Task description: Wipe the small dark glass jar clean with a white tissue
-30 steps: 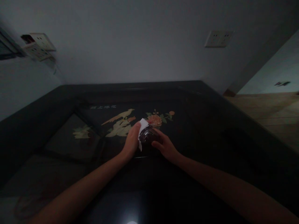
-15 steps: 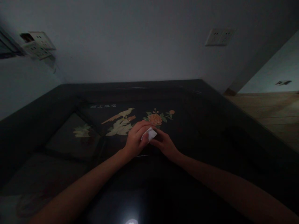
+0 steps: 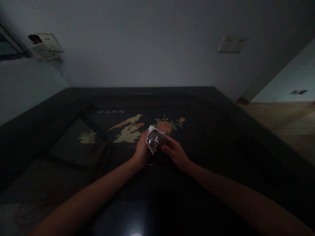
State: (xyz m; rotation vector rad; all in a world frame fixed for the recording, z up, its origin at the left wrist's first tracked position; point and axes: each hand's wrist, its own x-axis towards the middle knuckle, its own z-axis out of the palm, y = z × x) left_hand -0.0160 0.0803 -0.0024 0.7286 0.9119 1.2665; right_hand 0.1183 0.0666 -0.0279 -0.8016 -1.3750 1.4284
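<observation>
Between my hands, above the dark glossy tabletop (image 3: 197, 144), is a small dark shiny object (image 3: 158, 140) with bright glints; its exact kind is too dim to make out. A crumpled white tissue (image 3: 150, 149) wraps its left side and upper edge. My left hand (image 3: 141, 147) is closed on the tissue, pressing it against the object, with the fingertips hidden behind. Gripping the object's right side is my right hand (image 3: 176, 152), its thumb in front and the other fingers partly out of sight.
A bird picture (image 3: 128, 129) and an orange flower picture (image 3: 164, 126) decorate the tabletop. Behind it stands a pale wall with a double socket (image 3: 233, 44) at right and more sockets (image 3: 49, 42) at left. Wooden floor (image 3: 283, 118) shows at right.
The dark shiny object has come into view between my hands, where the tissue and fingers covered it before. The tissue has shifted left and spread along its edge. My left thumb no longer shows in front.
</observation>
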